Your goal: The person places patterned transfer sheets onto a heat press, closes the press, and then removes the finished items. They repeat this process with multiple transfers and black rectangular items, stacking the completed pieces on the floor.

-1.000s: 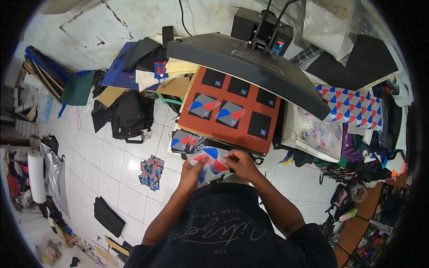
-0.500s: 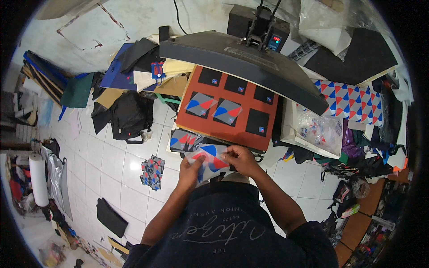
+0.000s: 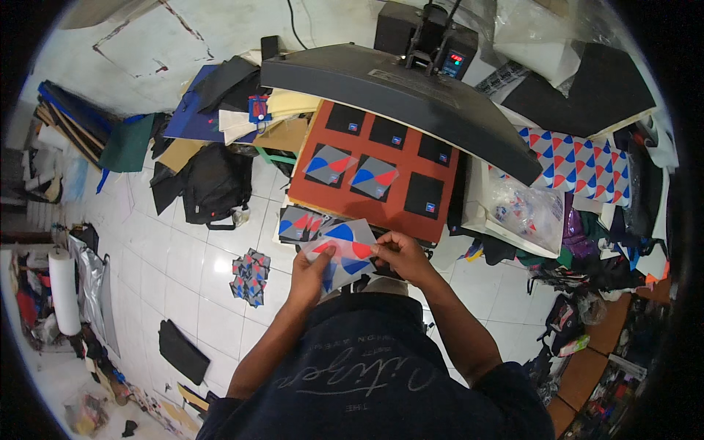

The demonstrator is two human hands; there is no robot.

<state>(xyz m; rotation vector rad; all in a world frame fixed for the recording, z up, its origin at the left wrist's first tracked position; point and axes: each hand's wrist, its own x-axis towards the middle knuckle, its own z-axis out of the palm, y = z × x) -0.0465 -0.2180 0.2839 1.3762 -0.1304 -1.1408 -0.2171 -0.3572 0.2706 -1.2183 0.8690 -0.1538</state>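
Note:
My left hand (image 3: 312,273) and my right hand (image 3: 402,258) hold a translucent transfer film sheet (image 3: 339,274) printed with blue and red shapes, one at each side of it. Thumbs and fingers pinch its edges just in front of a heat press. On the orange-brown lower pad (image 3: 374,209) lie several black fabric squares (image 3: 423,196) with small logo marks. Two of these squares are covered by tilted grey film pieces (image 3: 373,178) with blue and red shapes. A stack of similar printed pieces (image 3: 295,223) sits beside my left hand, partly hidden by the sheet.
The dark upper platen (image 3: 400,95) is raised over the pad's far part. A white box (image 3: 524,220) with plastic bags and a patterned sheet (image 3: 576,165) are at right. At left, a black backpack (image 3: 215,183) and small printed pieces (image 3: 251,277) lie on the tiled floor.
Both hands have shifted slightly, and the film sheet is turned and spread flatter, its upper edge raised toward the pad. The pieces on the press have stayed put.

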